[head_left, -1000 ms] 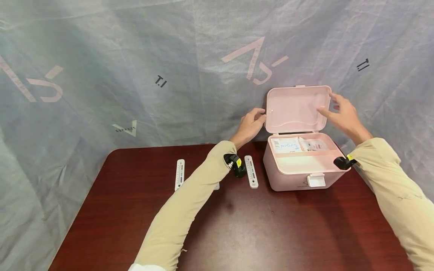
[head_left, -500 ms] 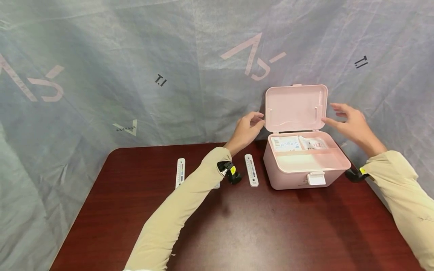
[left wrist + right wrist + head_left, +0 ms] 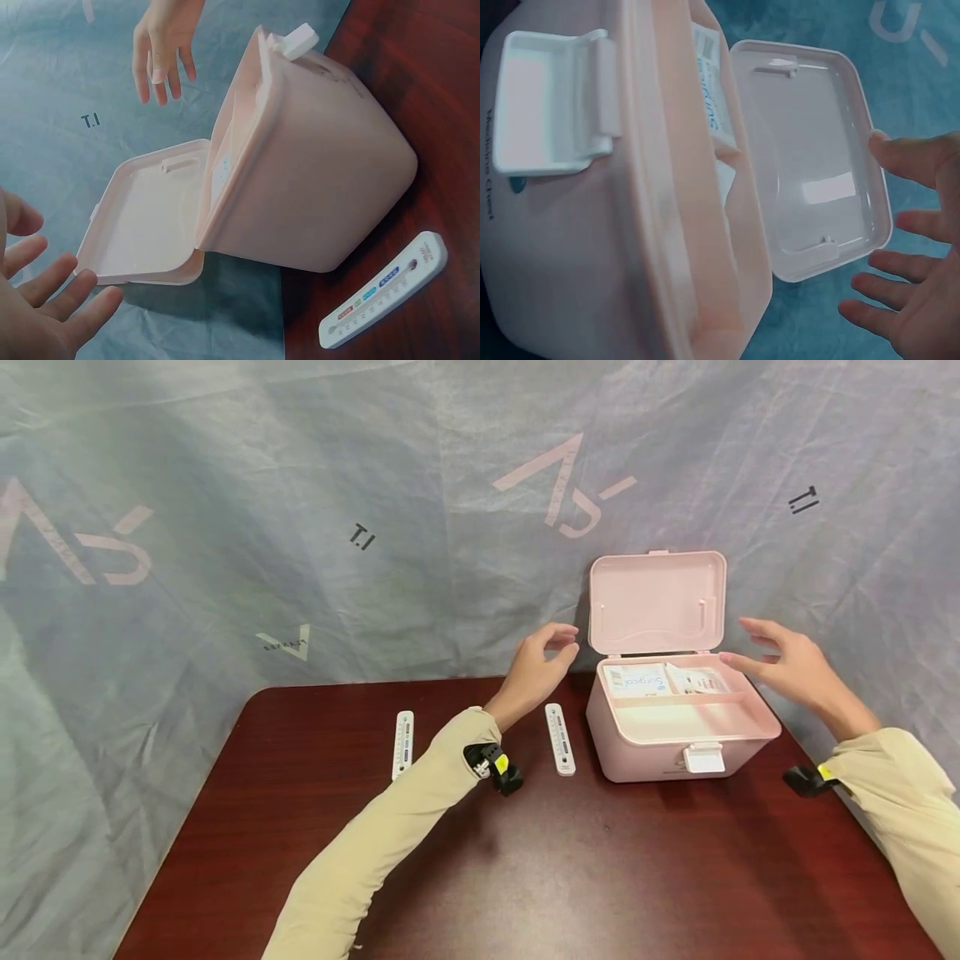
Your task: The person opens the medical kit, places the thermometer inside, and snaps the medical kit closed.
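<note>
A pink medicine chest [image 3: 678,760] stands on the table with its lid [image 3: 658,602] raised and leaning back. In its rear compartment lie a white packet marked "Surgical" [image 3: 636,680] and a second small packet [image 3: 693,680]. Left of the lid, apart from it, my left hand [image 3: 531,672] hovers with relaxed fingers and holds nothing. My right hand [image 3: 798,668] is in the air to the right of the chest, fingers spread and holding nothing. Below my left hand lies a white thermometer [image 3: 560,740]; another thermometer [image 3: 402,742] is partly covered by my left forearm.
The dark red table [image 3: 525,877] ends at the back against a grey cloth [image 3: 420,585]. A white latch [image 3: 703,758] hangs off the chest's front. The chest stands close to the table's right edge.
Both hands have come away from the lid and lowered, the right one also drawing to the right. The lid stays raised. A third thermometer has gone out of sight behind my left arm.
</note>
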Demonstrator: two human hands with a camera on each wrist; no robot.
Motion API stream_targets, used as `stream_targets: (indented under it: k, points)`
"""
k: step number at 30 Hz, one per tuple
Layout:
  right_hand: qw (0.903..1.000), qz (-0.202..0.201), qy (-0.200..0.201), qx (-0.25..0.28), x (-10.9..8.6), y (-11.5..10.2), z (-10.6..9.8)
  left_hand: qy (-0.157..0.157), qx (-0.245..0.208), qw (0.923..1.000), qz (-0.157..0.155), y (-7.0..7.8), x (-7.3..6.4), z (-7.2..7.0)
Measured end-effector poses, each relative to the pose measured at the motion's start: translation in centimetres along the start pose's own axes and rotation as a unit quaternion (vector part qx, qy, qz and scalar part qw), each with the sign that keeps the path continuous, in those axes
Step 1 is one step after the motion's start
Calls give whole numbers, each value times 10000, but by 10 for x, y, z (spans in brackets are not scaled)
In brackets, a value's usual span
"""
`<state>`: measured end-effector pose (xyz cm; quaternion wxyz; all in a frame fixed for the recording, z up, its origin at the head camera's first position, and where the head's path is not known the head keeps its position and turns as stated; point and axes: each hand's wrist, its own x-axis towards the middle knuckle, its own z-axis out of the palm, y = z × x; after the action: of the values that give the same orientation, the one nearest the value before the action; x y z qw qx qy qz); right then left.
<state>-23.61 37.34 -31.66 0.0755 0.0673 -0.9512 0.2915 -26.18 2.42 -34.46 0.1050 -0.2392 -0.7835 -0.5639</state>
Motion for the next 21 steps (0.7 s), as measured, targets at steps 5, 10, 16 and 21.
stream_targets:
  k: [5,10,16,21]
  points:
    - [9999,-109,-11,-34,-6,6,2,88,71,9999,-72,0,-13,-5]
    - [9996,-122,-232,-125,-12,11,2,105,6,9998,-140,0,-25,-8]
    - [9983,37,-571,-82,-20,18,6,112,-60,9999,17,3,-37,-5]
    - [9971,108,-752,-12,-27,25,9,119,-109,9998,98,6,-49,-2]
